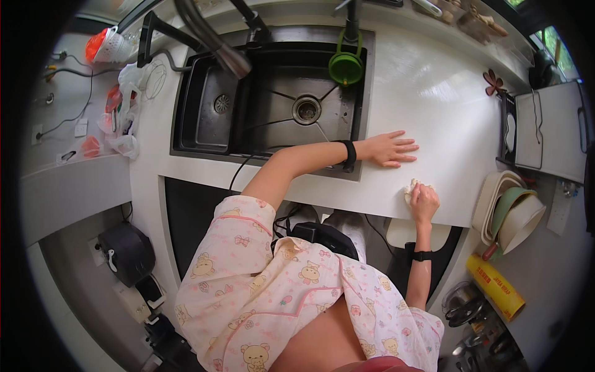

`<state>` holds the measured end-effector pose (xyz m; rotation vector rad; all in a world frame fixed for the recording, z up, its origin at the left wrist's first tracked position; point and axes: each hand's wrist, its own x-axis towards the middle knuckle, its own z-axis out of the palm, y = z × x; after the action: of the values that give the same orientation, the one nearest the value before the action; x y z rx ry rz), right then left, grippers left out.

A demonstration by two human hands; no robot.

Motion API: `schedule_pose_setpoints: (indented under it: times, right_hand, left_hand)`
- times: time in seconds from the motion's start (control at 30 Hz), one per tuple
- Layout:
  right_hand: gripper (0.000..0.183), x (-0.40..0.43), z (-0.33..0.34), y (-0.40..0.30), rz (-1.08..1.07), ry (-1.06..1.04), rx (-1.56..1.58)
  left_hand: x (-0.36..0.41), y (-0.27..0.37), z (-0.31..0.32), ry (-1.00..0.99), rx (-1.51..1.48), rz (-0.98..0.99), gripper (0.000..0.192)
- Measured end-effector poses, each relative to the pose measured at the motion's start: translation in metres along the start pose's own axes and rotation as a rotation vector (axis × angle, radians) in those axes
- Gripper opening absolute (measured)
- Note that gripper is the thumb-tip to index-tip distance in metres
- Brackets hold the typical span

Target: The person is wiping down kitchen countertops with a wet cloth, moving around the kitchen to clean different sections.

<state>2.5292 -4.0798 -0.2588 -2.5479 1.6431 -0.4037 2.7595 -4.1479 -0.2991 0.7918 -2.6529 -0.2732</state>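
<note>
My left hand [392,149] lies palm down with its fingers spread on the white countertop [432,107], just right of the black sink [297,135]. A crumpled white cloth [411,189] is gripped in my right hand [424,200], which presses it on the counter near the front edge, lower right of my left hand. Both wrists wear black bands. In the sink's upper right corner hangs a green strainer [346,69] from a dark tap. A metal faucet head [238,64] reaches over the sink's left part.
A dish rack [509,130] stands at the right, with stacked basins [499,209] below it. A yellow cling-wrap box [496,287] lies lower right. Plastic bags [128,107] and a white basket [111,45] are at the left. Beneath the counter's front edge is a white bin [399,235].
</note>
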Motion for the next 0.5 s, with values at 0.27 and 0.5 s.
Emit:
schedule_pose_setpoints:
  times: [0.27, 0.5]
  right_hand:
    - [0.025, 0.032, -0.017, -0.045, -0.080, 0.012, -0.067]
    - [0.026, 0.099, -0.053, -0.141, -0.166, -0.161, 0.391]
  left_hand:
    - [-0.089, 0.044, -0.035, 0.042, -0.104, -0.094, 0.039]
    - [-0.206, -0.009, -0.141, 0.683, -0.437, -0.951, 0.019]
